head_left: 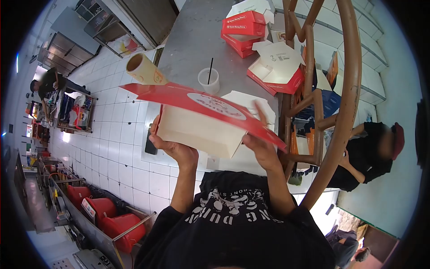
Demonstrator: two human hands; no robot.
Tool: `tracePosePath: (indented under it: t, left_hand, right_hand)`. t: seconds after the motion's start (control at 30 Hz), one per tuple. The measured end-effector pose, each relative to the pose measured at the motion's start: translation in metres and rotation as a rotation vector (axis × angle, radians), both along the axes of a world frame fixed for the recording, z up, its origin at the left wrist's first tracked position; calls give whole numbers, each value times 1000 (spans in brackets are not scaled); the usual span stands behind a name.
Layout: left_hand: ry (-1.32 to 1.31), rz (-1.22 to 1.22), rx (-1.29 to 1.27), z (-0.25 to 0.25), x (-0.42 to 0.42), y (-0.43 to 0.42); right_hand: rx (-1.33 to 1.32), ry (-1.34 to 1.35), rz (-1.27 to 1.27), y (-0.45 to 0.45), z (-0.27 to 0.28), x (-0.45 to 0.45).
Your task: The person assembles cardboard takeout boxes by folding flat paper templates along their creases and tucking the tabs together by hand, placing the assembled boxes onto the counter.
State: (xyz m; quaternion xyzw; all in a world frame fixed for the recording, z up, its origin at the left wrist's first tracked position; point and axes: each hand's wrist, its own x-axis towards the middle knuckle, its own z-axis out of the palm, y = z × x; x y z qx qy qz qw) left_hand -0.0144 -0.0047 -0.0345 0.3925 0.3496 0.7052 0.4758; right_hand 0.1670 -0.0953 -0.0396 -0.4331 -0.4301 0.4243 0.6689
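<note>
In front of my chest I hold a red cardboard food box [197, 127] with a white inside. Its lid [174, 99], red with a white oval print, is partly raised, and the open side faces me. My left hand [178, 150] is closed on the box's left side, fingers partly behind it. My right hand [264, 154] grips the right side, thumb at the front corner; its upper fingers are blurred and partly hidden by the lid. Just beyond the lid, white cardboard flaps [239, 97] lie on the grey table [188, 45].
Beyond the box stand a clear cup [208, 81] with a black straw and a pale roll [142, 67]. Stacked red boxes [244, 30] and an open box [280, 62] sit farther back. A brown railing [351, 89] borders the right. A phone [151, 142] lies at left. Other people are nearby.
</note>
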Motion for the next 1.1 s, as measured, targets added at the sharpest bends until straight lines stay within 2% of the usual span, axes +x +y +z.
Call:
tracePosePath:
  t: [0.07,0.13,0.2,0.27,0.33,0.4,0.47,0.57,0.6,0.63,0.67,0.73,0.77,0.83,0.87,0.9,0.93,0.97,1.03,1.07,1.1]
  left_hand:
    - [-14,-11,-38,4,0,0]
    - [-32,-23,-72,9,-1,2]
    - [89,-115,-65,11,-1,6]
    - [33,-77,-105,8,0,4]
    - [-48,-207,-292,13,1,-4]
    - [-2,-213,-245,9,3,-8]
    - [160,-287,-342,-7,0,-4]
    - [229,-391,-425,-26,2,-4]
    - [270,-415,-448,-33,3,-5]
    - [302,-427,-465,-41,2,-6]
    - [333,-475,-461,-49,-2,-8]
    - [502,-538,-562,-63,-7,-12]
    - [498,-535,-580,-77,-10,-13]
    - [866,-570,-508,-115,-21,-18]
    - [868,-568,-524,-136,-24,-19]
    - [1075,-503,-404,-158,-28,-24]
    - [1278,-437,-287,-178,-35,-35]
    - [1273,-433,-317,-194,-39,-41]
    - [1332,-445,-281,-215,-40,-46]
    - [1390,-462,-232,-219,-42,-50]
    - [1396,-505,-316,-208,-39,-49]
  right_hand:
    - [-45,-5,173,1,11,-7]
    - [-3,-55,182,2,16,-8]
    - [-156,73,168,4,15,-7]
    - [-293,346,42,17,5,3]
    - [-321,295,-167,38,-6,30]
    - [-271,306,-320,65,-7,63]
    - [-350,219,-436,98,-11,102]
    - [-363,150,-502,141,-43,166]
    - [-441,-14,-657,154,-66,188]
    - [-517,-181,-808,160,-64,191]
    - [-510,-183,-808,157,-67,193]
    - [-413,-284,-804,125,-39,164]
    - [-291,-267,-771,112,-32,145]
    - [-327,-293,-678,83,-44,116]
    - [-333,-314,-595,71,-48,103]
    - [-351,-311,-580,59,-49,90]
    - [-495,-395,-508,44,-49,76]
    - [-629,-482,-435,30,-51,64]
    - [-704,-859,-473,3,-135,63]
    - [-874,-906,-411,-11,-146,58]
    - [-1040,-952,-348,-24,-154,53]
